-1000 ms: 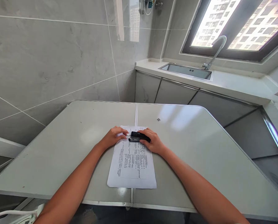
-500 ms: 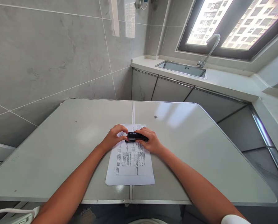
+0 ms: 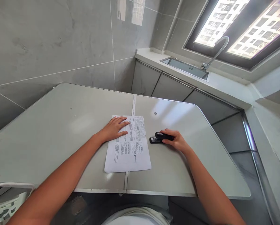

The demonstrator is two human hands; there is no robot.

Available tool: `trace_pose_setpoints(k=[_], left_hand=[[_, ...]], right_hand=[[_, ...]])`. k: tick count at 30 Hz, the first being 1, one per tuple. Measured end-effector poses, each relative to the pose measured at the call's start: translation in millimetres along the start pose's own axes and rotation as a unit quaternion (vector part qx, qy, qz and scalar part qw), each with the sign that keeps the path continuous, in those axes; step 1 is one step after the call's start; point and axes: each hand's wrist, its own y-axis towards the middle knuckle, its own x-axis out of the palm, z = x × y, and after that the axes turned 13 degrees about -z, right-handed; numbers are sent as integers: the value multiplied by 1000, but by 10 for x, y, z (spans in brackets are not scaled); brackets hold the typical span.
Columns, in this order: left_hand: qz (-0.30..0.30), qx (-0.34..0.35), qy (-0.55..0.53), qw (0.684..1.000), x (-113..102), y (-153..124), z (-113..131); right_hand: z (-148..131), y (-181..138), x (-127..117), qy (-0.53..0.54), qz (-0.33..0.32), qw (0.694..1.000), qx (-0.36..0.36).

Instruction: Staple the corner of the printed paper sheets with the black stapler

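Note:
A printed sheet of paper point(image 3: 130, 153) lies on the table in front of me, across the seam. My left hand point(image 3: 115, 127) rests flat on its upper left part, fingers spread. To the right of the paper, my right hand point(image 3: 176, 140) grips a black stapler point(image 3: 163, 136) by its rear end. The stapler's jaw points left toward the sheet, parted from its base, and stays a short gap away from the paper edge. Whether more than one sheet lies there, I cannot tell.
Beyond the stapler, small staple strips point(image 3: 155, 113) lie on the light table point(image 3: 83, 112). A counter with a sink point(image 3: 185, 68) and a tap point(image 3: 216, 53) runs along the back right, under a window. A tiled wall point(image 3: 67, 37) stands at the left.
My right hand has moved the stapler off the paper to the right. My left hand has let go of the stapler's front and now lies on the sheet. The view has tilted.

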Motion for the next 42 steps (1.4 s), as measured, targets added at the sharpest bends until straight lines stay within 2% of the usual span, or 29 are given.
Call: trace_pose_setpoints(k=[2, 7, 11, 16, 18, 20, 23, 25, 27, 31, 42], left_hand=[[8, 3, -4, 1000, 7, 6, -6], [20, 2, -4, 1000, 10, 3, 9], [26, 2, -14, 1000, 9, 2, 13], [29, 1, -14, 999, 11, 2, 9], [29, 1, -10, 1000, 8, -3, 11], [26, 3, -9, 1000, 3, -11, 18], [22, 8, -12, 1000, -2, -20, 42], [22, 7, -12, 1000, -3, -20, 61], [23, 6, -12, 1000, -2, -15, 76], [23, 11, -10, 1000, 4, -1, 80], [15, 7, 6, 1000, -12, -5, 94]], right_hand=[[-68, -48, 75, 8, -42, 998, -34], [-261, 111, 247, -1, -79, 992, -98], [-323, 166, 228, 3, -136, 981, -138], [-332, 103, 179, 50, -237, 950, -198], [-335, 97, 192, 60, -247, 946, -201], [-336, 108, 217, 47, -210, 959, -183], [-317, 138, 270, 4, -107, 986, -129], [-287, 156, 315, -18, -44, 992, -113], [-249, 164, 364, -38, -8, 992, -120], [-203, 164, 443, -87, 3, 987, -135], [-268, 164, 558, -185, 21, 977, -100]])
